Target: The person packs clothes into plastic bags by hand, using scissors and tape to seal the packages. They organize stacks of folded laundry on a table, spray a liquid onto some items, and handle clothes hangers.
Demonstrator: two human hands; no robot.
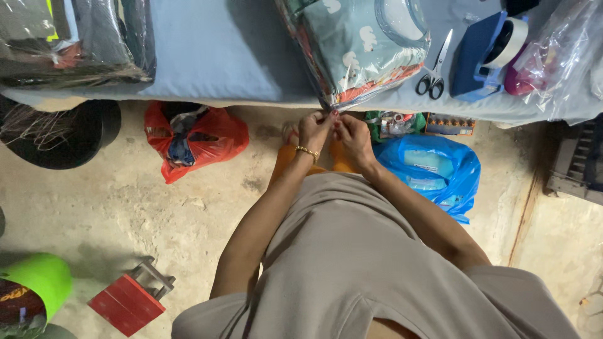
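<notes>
A grey-beige shirt front (352, 263) fills the near view. Beyond it, the left hand (314, 130) and right hand (353, 135) both pinch the near corner of one clear plastic package (361, 44) holding folded teal printed fabric. It lies on the table (213, 56), long axis slanting away rightward. One pair of scissors (433, 72) lies beside it.
</notes>
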